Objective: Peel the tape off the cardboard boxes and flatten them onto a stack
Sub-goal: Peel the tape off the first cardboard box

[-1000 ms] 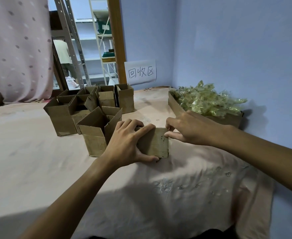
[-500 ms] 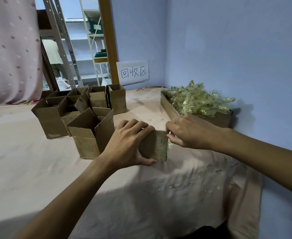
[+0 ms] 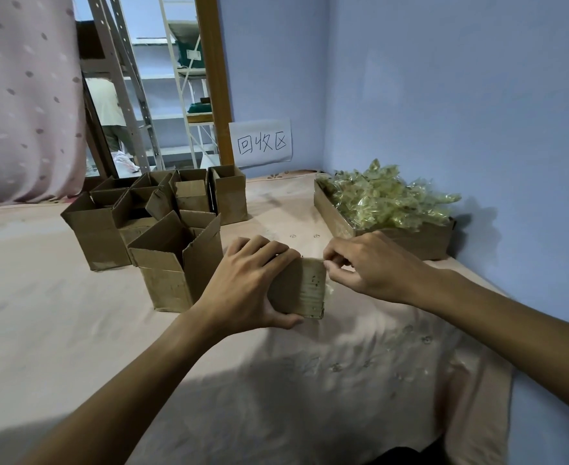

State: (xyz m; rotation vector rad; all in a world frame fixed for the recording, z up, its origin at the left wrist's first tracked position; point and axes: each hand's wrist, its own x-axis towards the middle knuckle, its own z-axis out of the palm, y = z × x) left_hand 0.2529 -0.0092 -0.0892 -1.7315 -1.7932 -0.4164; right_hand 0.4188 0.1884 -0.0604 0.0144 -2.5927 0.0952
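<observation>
— What took up most of the view?

— The tabletop (image 3: 58,330), under a pink cloth. Its near edge was cut off by the frame.

— And on it?

— A cluster of open cardboard boxes (image 3: 162,213) stood upright at the back left, flaps up. They overlapped, so the rear ones were half hidden and I could not count them. At the back right, against the blue wall, lay a shallow cardboard tray (image 3: 420,241) heaped with crumpled clear tape (image 3: 383,196).

— Where was the box being worked on?

— The small cardboard box (image 3: 301,286) sat near the middle, just right of the nearest open one. The left hand (image 3: 246,283) clamped it, fingers over the top and thumb under the near edge, covering its left half.

— The other hand?

— The right hand (image 3: 367,266) had its fingertips pinched together at the box's upper right corner. A pale, see-through tape strip (image 3: 328,290) ran down that edge. The pinch seemed to be on it, though it was small and blurred.
</observation>
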